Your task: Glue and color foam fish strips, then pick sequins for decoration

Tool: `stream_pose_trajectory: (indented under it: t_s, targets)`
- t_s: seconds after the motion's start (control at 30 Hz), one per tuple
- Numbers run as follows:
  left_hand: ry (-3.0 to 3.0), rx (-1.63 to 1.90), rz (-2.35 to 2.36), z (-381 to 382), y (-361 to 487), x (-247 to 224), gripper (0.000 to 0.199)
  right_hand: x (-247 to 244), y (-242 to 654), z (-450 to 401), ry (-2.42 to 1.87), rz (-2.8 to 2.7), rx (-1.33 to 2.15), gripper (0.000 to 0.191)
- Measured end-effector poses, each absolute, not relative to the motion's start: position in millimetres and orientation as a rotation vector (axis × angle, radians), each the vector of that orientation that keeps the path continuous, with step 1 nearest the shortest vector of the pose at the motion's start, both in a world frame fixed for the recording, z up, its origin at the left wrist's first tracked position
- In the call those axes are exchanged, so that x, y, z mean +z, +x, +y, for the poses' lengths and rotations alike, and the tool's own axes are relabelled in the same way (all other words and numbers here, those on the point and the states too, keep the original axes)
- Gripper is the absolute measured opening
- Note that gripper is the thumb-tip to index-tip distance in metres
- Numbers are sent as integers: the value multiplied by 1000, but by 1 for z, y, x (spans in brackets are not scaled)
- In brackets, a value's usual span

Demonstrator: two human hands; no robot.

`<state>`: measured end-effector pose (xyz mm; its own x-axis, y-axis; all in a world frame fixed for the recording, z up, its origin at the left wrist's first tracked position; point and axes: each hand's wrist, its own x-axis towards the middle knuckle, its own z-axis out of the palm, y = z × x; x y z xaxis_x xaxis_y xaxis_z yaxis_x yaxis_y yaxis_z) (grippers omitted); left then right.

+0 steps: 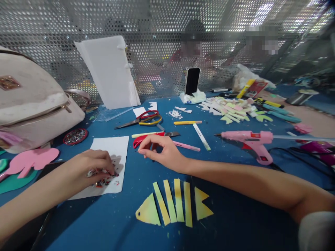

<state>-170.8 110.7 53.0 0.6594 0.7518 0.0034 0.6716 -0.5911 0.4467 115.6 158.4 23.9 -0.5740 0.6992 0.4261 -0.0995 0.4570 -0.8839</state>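
My left hand (98,165) reaches down into a pile of small dark, red and white bits (106,179) on a white sheet (115,146); its fingers are pinched, and what they hold is too small to name. Over the red cutter (141,139), my right hand (162,151) has its thumb and index finger curled together, with anything between them too small to see. Below it lie yellow-green fish pieces: a head (149,211) with a dark eye, several narrow strips (178,200) and a notched tail (202,205), spaced apart in a row.
Scissors (141,120), pens (201,136) and a pink glue gun (258,139) with its cable lie beyond my hands. Farther back are a phone (192,82), cut scraps (227,108) and a perforated metal screen (157,45). A pale backpack (34,104) stands at left.
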Motion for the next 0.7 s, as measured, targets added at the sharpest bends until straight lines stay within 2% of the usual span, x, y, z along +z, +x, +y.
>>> stream_pose_trajectory:
  t_s: [0.2,0.7]
  targets:
    - [2513,407,1033,109,-158,43,23,25,116,158,-500,-1894,1211,16]
    - [2478,330,1143,108,-157,42,21,24,115,159,-498,-1903,1219,16]
